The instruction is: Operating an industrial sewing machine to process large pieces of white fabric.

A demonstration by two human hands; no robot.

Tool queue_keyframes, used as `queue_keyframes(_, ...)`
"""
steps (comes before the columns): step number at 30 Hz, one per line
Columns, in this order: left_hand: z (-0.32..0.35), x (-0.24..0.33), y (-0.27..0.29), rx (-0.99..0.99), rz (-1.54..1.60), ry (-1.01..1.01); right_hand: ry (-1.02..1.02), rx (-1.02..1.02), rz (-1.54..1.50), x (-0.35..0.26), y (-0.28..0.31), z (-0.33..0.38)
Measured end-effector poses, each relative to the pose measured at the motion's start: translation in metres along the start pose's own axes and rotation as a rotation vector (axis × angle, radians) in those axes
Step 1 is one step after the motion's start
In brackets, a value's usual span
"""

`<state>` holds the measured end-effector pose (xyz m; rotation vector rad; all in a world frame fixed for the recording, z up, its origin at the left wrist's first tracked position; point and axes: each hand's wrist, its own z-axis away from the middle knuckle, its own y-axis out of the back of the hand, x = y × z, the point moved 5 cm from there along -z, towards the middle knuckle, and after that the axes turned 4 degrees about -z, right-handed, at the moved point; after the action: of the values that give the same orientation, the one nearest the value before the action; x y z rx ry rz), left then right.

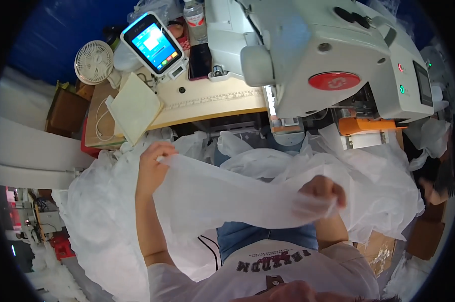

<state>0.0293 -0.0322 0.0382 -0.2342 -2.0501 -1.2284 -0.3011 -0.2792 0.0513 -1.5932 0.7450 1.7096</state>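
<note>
A sheer white piece of fabric point(222, 196) is stretched across my lap, above my blue jeans. My left hand point(154, 166) pinches its upper left corner, fingers closed near the table's front edge. At the other end, my right hand point(320, 190) is closed on the cloth, partly seen through it and slightly blurred. A large white sewing machine point(298, 60) with an orange plate point(365, 126) stands in front of my right hand. Heaped white fabric point(101, 211) surrounds my lap on both sides.
On the table point(212, 103) are a lit touchscreen panel point(154, 43), a small fan point(94, 62), a dark phone point(200, 61), a bottle point(194, 22) and a pale folder-like sheet point(134, 108). Another person's hand point(431, 191) shows at the far right, near a cardboard box point(424, 234).
</note>
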Motion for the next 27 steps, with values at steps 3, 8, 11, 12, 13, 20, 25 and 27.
queue_keyframes(3,0.055,-0.063,-0.011,-0.137,0.306,0.703,-0.199,-0.127,-0.485,0.026,-0.004,-0.006)
queue_keyframes(8,0.093,-0.104,0.007,0.202,1.197,0.939,0.193,0.289,0.405,0.014,-0.004,-0.051)
queue_keyframes(11,0.06,-0.12,0.018,0.283,1.225,1.002,0.277,0.275,0.436,0.012,-0.026,-0.07)
queue_keyframes(12,0.055,-0.132,0.026,0.294,1.15,1.021,0.277,0.271,0.426,0.013,-0.029,-0.072)
queue_keyframes(13,0.042,-0.141,0.028,0.286,1.081,1.038,0.313,0.272,0.465,0.014,-0.029,-0.074)
queue_keyframes(20,0.04,-0.112,0.049,0.038,0.6,0.628,0.268,0.249,0.359,0.032,-0.024,-0.081)
queue_keyframes(25,0.07,-0.101,0.039,0.072,0.028,0.699,-0.008,0.316,-0.234,0.045,-0.018,-0.072)
queue_keyframes(27,0.089,-0.098,0.037,0.092,-0.135,0.787,-0.112,0.183,0.078,0.042,0.004,-0.077)
